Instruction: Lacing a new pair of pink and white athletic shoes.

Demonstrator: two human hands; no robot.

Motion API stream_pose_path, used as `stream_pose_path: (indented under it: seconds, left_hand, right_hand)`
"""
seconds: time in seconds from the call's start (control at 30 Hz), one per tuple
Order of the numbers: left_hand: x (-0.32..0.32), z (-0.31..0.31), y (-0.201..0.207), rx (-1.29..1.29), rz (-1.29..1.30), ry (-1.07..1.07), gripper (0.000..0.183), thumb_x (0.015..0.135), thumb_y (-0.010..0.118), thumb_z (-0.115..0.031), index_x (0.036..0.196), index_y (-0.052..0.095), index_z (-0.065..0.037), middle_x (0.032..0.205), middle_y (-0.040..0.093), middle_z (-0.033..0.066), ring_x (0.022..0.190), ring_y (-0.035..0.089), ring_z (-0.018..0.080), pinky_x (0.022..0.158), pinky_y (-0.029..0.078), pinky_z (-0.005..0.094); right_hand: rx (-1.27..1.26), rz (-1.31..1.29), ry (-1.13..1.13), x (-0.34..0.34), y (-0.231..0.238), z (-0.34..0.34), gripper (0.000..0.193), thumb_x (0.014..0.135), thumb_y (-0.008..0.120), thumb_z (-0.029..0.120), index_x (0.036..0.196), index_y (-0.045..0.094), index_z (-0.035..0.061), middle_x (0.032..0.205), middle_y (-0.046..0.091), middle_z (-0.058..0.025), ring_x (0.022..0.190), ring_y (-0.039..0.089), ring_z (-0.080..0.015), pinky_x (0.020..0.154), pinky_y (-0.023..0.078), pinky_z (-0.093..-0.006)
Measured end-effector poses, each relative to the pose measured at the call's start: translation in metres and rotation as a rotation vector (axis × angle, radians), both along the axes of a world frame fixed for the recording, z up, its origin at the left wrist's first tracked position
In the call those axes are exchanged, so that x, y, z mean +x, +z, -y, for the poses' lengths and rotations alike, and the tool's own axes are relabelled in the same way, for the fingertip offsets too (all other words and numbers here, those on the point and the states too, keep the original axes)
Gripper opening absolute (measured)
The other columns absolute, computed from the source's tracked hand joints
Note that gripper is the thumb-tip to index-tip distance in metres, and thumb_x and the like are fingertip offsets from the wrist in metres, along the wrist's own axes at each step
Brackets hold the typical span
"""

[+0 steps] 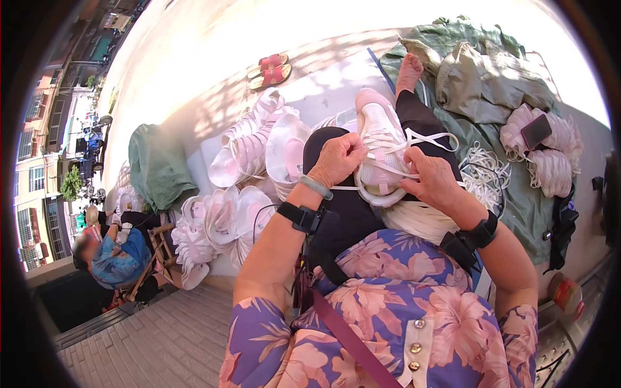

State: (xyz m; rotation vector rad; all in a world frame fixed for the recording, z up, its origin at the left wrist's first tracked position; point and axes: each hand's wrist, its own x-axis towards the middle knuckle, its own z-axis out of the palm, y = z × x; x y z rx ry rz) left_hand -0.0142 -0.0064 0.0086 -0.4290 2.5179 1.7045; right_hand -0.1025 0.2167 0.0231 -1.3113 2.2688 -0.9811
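A white and pale pink sneaker [373,115] rests on my lap, its toe pointing away from me. White shoelace [427,138] crosses its tongue and loops out to the right. On the sneaker's left edge, my left hand [337,160] is closed in a pinch on the lace; its fingertips are partly hidden. My right hand [432,176] pinches lace at the sneaker's right side, near the heel opening. A bundle of white laces [420,218] lies across my lap below the sneaker.
Stacked white-pink sneakers [242,152] stand at left, with more sneakers [220,223] nearer. Loose laces [482,168] lie at right beside bundled shoes [543,145] with a phone [536,132] on top. Red sandals [269,76] sit beyond. Another person [119,258] sits far left.
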Motion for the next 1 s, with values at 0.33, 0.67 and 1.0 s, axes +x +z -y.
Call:
stream_pose_path:
  seconds: [0.33, 0.67, 1.0]
  left_hand:
    - [-0.008, -0.022, 0.023, -0.714, -0.191, 0.134, 0.022, 0.072, 0.067, -0.022, 0.071, 0.054, -0.005, 0.079, 0.058, 0.0096, 0.068, 0.055, 0.0261, 0.062, 0.043, 0.0348]
    - [-0.004, -0.067, 0.006, -0.809, -0.436, 0.031, 0.011, 0.063, 0.068, -0.015, 0.073, 0.067, -0.010, 0.110, 0.058, 0.0081, 0.108, 0.047, 0.0304, 0.090, 0.032, 0.0441]
    - [-0.003, -0.083, -0.003, -0.841, -0.300, 0.079, 0.014, 0.063, 0.068, -0.015, 0.074, 0.062, -0.009, 0.119, 0.054, 0.0080, 0.115, 0.043, 0.0319, 0.096, 0.025, 0.0526]
  right_hand:
    - [0.048, -0.079, -0.109, -0.003, -0.002, 0.009, 0.036, 0.071, 0.063, 0.016, 0.100, 0.044, 0.0049, 0.067, 0.058, -0.0125, 0.068, 0.059, -0.0324, 0.058, 0.043, -0.0413]
    - [0.056, -0.226, -0.112, 0.001, -0.002, 0.006, 0.031, 0.070, 0.064, 0.019, 0.093, 0.050, 0.0034, 0.081, 0.056, -0.0134, 0.073, 0.059, -0.0316, 0.059, 0.047, -0.0401]
    - [0.069, -0.179, -0.126, 0.005, -0.020, 0.008, 0.020, 0.072, 0.057, 0.013, 0.085, 0.050, 0.0001, 0.078, 0.057, -0.0172, 0.070, 0.060, -0.0330, 0.062, 0.048, -0.0413]
